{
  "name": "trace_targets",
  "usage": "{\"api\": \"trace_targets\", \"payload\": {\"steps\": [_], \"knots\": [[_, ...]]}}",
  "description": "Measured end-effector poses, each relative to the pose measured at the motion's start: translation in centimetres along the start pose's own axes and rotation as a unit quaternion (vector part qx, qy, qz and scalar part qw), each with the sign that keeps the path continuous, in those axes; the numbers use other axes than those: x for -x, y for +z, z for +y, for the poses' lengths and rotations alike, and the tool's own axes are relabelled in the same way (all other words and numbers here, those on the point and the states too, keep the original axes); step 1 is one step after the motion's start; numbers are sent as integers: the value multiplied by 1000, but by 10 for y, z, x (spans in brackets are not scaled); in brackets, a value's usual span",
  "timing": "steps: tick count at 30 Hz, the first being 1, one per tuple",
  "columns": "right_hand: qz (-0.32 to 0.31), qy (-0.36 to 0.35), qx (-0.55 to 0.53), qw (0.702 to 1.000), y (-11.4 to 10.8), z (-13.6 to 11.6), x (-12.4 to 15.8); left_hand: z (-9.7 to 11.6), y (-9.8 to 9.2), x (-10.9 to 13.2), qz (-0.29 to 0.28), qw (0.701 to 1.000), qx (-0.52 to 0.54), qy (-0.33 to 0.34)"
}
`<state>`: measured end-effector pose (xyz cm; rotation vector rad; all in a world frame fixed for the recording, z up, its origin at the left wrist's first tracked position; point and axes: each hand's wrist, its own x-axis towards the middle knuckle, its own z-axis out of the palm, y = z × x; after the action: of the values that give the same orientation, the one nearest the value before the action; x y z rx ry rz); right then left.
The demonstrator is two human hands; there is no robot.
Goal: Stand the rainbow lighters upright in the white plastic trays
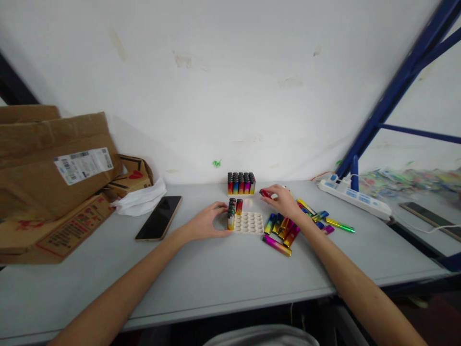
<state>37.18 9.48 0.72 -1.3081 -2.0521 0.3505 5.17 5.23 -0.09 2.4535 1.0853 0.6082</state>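
Note:
My right hand (pixel 284 201) is closed on a red lighter (pixel 265 193) with a dark end, held tilted above the table. The fingers of my left hand (pixel 207 222) curve round the left side of a white tray (pixel 248 231) with round holes, thumb at its front corner and fingertips farther back. Several lighters stand upright in the tray's left column, the front one a gold lighter (pixel 231 222). One more, a red-and-gold lighter (pixel 239 207), stands in the back row. Beneath my right wrist lies a pile of shiny multicoloured lighters (pixel 284 228).
Behind the tray stands a full block of upright lighters (pixel 241 184). To the left are a phone (pixel 159 218), a white cloth or bag (pixel 142 199) and cardboard boxes (pixel 54 158). On the right lie a power strip (pixel 355 197) and another phone (pixel 428 218), near a blue metal frame (pixel 389 91).

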Motion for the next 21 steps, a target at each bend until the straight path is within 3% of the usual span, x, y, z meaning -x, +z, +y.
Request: {"api": "trace_targets", "payload": {"steps": [4, 7, 13, 21], "knots": [[-29, 53, -250, 966, 8, -25, 11, 2, -1, 0, 0, 1000, 4, -4], [-65, 58, -312, 946, 14, -44, 17, 4, -1, 0, -2, 1000, 5, -4], [16, -5, -157, 987, 22, -56, 16, 6, -2, 1, -6, 1000, 9, 0], [81, 24, -99, 992, 23, -66, 22, 6, -3, 1, 1, 1000, 17, 8]]}}
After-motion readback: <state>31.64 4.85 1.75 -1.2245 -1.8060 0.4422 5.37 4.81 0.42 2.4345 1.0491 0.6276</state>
